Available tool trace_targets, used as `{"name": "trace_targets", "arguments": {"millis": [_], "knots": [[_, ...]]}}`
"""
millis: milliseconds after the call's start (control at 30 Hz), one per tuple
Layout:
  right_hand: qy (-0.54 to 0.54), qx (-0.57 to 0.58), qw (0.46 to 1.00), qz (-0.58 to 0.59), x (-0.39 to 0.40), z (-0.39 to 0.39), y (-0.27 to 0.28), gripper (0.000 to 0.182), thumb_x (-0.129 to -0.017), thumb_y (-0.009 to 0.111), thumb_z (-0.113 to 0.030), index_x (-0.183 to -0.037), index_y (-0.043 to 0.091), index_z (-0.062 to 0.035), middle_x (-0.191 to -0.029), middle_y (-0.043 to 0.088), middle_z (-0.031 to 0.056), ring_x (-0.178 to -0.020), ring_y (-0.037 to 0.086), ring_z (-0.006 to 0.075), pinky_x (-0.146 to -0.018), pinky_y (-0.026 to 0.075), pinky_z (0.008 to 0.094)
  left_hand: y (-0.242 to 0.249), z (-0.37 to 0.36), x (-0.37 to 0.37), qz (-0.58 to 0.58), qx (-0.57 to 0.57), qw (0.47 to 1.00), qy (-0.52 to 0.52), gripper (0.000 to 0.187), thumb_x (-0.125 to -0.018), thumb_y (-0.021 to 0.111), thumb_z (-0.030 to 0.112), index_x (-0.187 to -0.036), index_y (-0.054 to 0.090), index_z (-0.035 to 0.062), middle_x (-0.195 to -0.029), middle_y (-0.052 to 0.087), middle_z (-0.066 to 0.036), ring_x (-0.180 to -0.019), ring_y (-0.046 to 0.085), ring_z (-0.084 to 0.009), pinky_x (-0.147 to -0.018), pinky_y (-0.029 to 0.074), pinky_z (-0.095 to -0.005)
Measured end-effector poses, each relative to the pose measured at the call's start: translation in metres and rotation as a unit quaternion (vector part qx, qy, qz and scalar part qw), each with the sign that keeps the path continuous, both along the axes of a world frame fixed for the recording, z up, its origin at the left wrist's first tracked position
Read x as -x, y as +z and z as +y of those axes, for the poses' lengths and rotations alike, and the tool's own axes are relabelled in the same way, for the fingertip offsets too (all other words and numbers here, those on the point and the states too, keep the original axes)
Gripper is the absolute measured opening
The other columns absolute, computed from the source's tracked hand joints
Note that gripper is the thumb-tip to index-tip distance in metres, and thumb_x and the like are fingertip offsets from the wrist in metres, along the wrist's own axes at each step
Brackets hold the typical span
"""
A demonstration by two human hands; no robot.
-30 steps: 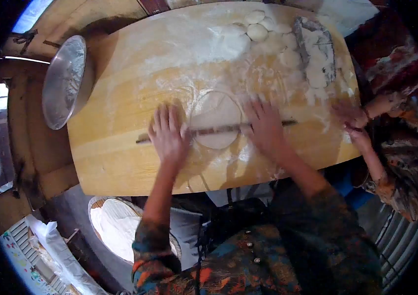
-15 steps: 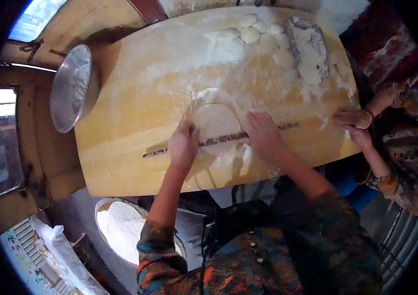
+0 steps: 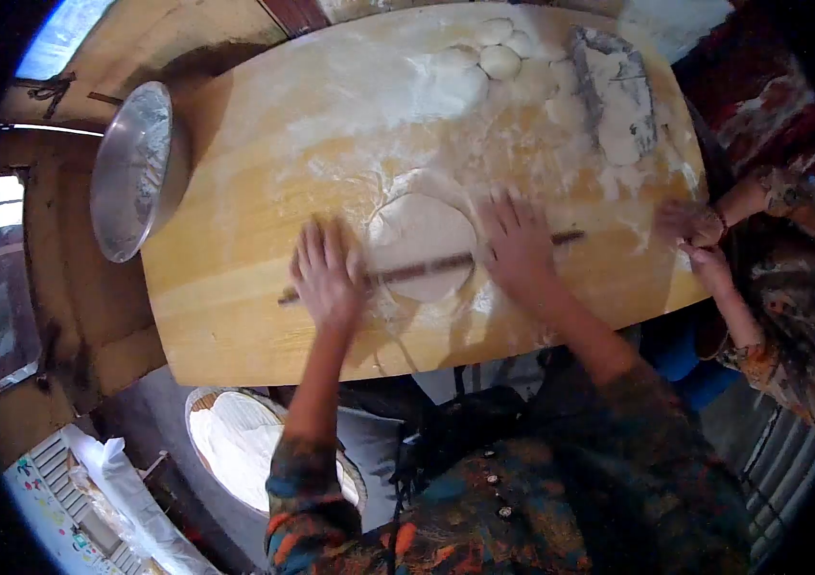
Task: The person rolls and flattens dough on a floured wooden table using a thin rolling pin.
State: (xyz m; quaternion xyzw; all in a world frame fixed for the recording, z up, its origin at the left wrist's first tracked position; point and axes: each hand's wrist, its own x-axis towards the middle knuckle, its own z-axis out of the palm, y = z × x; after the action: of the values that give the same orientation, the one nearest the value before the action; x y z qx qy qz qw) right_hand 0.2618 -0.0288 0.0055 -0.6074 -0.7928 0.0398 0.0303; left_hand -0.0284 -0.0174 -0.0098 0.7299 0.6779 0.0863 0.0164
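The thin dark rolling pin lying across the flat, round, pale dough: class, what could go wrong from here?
1. The flat, round, pale dough may stick to the yellowish wooden tabletop where the white flour looks patchy.
2. The left hand and right hand lie on the thin dark rolling pin either side of the dough; uneven pressure could leave one side thicker.
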Motion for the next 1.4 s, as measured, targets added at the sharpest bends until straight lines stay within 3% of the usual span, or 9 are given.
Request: {"name": "trace_targets", "arguments": {"millis": [300,433,533,633,867,1000,1100,1200,1400], "knots": [[0.006,-0.070,0.990,0.121,-0.002,0.060,-0.019,0.066,-0.074,0.072,-0.032,-0.130,0.049,-0.0035,-0.137,0.047,0.0171,-0.131,0.039,0.0329,-0.109,0.028,0.0520,-0.010,0.067,-0.013,-0.137,-0.080,0.985,-0.065,0.032,-0.090,0.056,0.025,-0.120,0.056,0.0120,-0.120,0.057,-0.016,-0.109,0.053,-0.0359,-0.089,0.045,-0.0446],[0.109,0.019,0.991,0.072,-0.020,0.019,-0.002,0.068,-0.073,0.074,-0.032,-0.127,0.049,-0.0009,-0.135,0.048,0.0187,-0.130,0.041,0.0339,-0.109,0.029,0.0507,0.022,0.024,-0.041,-0.179,0.127,0.976,0.013,0.024,-0.088,0.060,0.025,-0.107,0.059,0.0099,-0.109,0.061,-0.017,-0.100,0.058,-0.0352,-0.079,0.050,-0.0420],[0.114,0.011,0.992,0.059,-0.020,-0.046,-0.013,0.070,-0.072,0.074,-0.032,-0.129,0.048,0.0004,-0.135,0.048,0.0192,-0.129,0.042,0.0339,-0.109,0.028,0.0505,0.037,-0.040,-0.029,-0.207,0.230,0.947,0.082,0.027,-0.088,0.059,0.025,-0.109,0.057,0.0074,-0.113,0.059,-0.019,-0.104,0.056,-0.0377,-0.084,0.047,-0.0473],[0.015,0.038,0.998,0.040,-0.007,-0.060,-0.003,0.071,-0.076,0.069,-0.034,-0.134,0.045,0.0003,-0.136,0.048,0.0188,-0.129,0.041,0.0332,-0.109,0.027,0.0512,-0.022,-0.064,0.014,-0.017,-0.014,1.000,-0.019,0.032,-0.089,0.057,0.027,-0.112,0.054,0.0050,-0.117,0.057,-0.020,-0.110,0.053,-0.0392,-0.091,0.041,-0.0533],[-0.072,-0.085,0.990,-0.083,0.017,0.073,-0.013,0.071,-0.081,0.062,-0.038,-0.140,0.040,-0.0056,-0.140,0.045,0.0168,-0.130,0.038,0.0335,-0.109,0.025,0.0513,0.000,0.064,0.005,-0.056,-0.045,0.996,0.049,0.048,-0.098,0.040,0.031,-0.136,0.043,0.0026,-0.136,0.046,-0.020,-0.127,0.042,-0.0362,-0.104,0.029,-0.0517],[0.009,0.111,0.994,-0.014,-0.002,-0.026,0.014,0.069,-0.081,0.064,-0.042,-0.138,0.044,-0.0077,-0.140,0.044,0.0199,-0.128,0.041,0.0369,-0.107,0.028,0.0537,0.001,-0.032,-0.002,-0.012,0.000,0.999,-0.038,0.059,-0.091,0.049,0.034,-0.143,0.039,0.0088,-0.151,0.034,-0.016,-0.140,0.029,-0.0325,-0.112,0.019,-0.0493],[0.019,0.170,0.985,-0.008,-0.005,-0.035,0.014,0.079,-0.074,0.072,-0.036,-0.140,0.040,-0.0069,-0.142,0.043,0.0143,-0.132,0.037,0.0332,-0.110,0.026,0.0495,0.009,-0.044,-0.008,-0.025,0.018,0.999,-0.027,0.058,-0.090,0.050,0.031,-0.143,0.040,0.0085,-0.148,0.037,-0.016,-0.139,0.031,-0.0322,-0.112,0.020,-0.0486],[-0.029,-0.022,0.999,0.018,0.008,0.021,0.005,0.075,-0.072,0.074,-0.034,-0.135,0.045,-0.0053,-0.138,0.046,0.0171,-0.130,0.040,0.0336,-0.110,0.026,0.0490,0.002,0.030,-0.011,-0.079,-0.037,0.996,0.004,0.054,-0.090,0.050,0.028,-0.139,0.043,0.0075,-0.142,0.043,-0.017,-0.134,0.037,-0.0327,-0.109,0.023,-0.0488],[0.180,-0.027,0.979,0.088,-0.014,0.018,-0.001,0.056,-0.074,0.069,-0.024,-0.122,0.053,-0.0011,-0.132,0.050,0.0202,-0.122,0.047,0.0363,-0.105,0.034,0.0478,0.014,0.042,-0.027,-0.213,-0.095,0.970,-0.064,0.041,-0.087,0.056,0.015,-0.127,0.051,0.0050,-0.126,0.053,-0.016,-0.118,0.047,-0.0338,-0.101,0.032,-0.0469]]}}
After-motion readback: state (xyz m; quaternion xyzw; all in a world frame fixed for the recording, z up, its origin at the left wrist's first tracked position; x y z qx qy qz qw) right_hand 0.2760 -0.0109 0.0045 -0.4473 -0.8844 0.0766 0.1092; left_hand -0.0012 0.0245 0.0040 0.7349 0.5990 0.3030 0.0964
